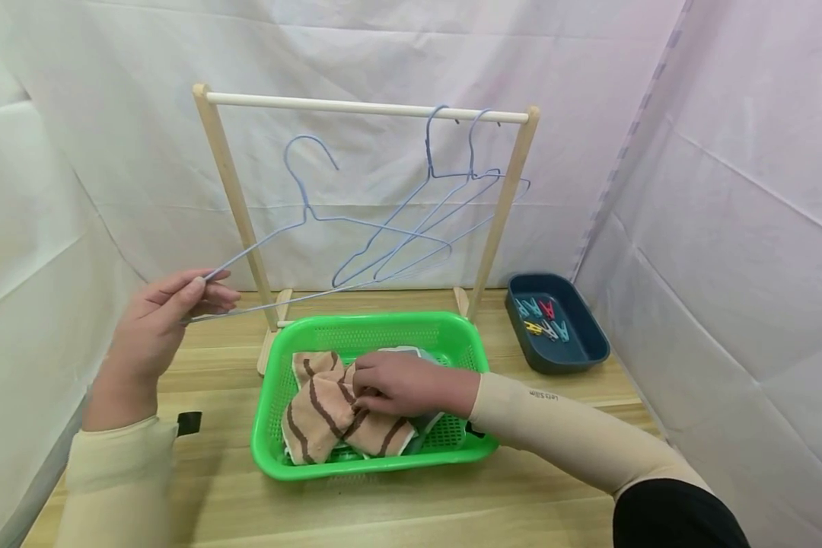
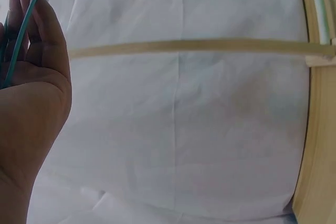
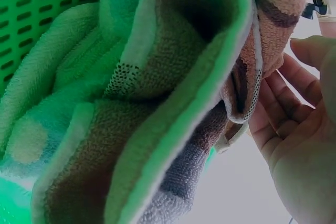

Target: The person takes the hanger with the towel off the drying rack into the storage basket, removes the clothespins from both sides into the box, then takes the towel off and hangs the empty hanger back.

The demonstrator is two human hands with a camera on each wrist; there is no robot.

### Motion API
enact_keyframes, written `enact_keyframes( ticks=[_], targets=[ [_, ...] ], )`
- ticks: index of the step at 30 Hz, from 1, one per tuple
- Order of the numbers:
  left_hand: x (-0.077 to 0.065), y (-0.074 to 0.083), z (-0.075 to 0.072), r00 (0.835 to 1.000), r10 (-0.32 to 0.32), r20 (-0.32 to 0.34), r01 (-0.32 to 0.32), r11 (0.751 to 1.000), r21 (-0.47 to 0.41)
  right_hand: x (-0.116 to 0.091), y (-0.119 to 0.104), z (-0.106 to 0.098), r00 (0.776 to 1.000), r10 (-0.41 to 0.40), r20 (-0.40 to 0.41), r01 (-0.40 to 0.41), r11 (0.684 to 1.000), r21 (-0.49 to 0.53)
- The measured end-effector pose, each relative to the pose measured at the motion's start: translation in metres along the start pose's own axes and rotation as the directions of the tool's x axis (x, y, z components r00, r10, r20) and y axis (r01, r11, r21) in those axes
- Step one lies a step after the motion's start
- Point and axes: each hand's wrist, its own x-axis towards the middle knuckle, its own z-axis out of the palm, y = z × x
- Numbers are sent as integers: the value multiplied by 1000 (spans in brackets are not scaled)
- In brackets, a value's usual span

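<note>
My left hand [image 1: 167, 316] pinches a blue wire hanger [image 1: 306, 217] near its left corner, holding it up with its hook free of the rail. Two more blue wire hangers [image 1: 430, 176] hang at the right end of the rail. In the green basket [image 1: 267, 426], my right hand [image 1: 400, 383] is at a tan towel with brown stripes [image 1: 318, 418], its fingers curled at the folds. The right wrist view shows the bunched striped towel [image 3: 273, 17] at the thumb and fingertips of that hand. Pale green cloth [image 3: 31, 119] lies beside it.
A wooden rack with a white rail [image 1: 329, 105] stands behind the basket. To its right, a dark blue tray [image 1: 589, 350] holds several coloured clips [image 1: 546, 308]. White fabric walls [image 1: 747, 228] enclose the wooden table [image 1: 301, 510] at the back and sides.
</note>
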Motion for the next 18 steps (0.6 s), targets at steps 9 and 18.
enact_keyframes(
  ticks=[9, 18],
  targets=[
    [-4, 25, -26, 994, 49, -96, -61, 991, -119, -1, -1, 1, 1000, 16, 6, -16, 1000, -4],
    [-4, 38, -35, 972, 3, -236, -15, 999, -50, -2, 1, 5, 1000, 23, -3, -23, 1000, 6]
  ],
)
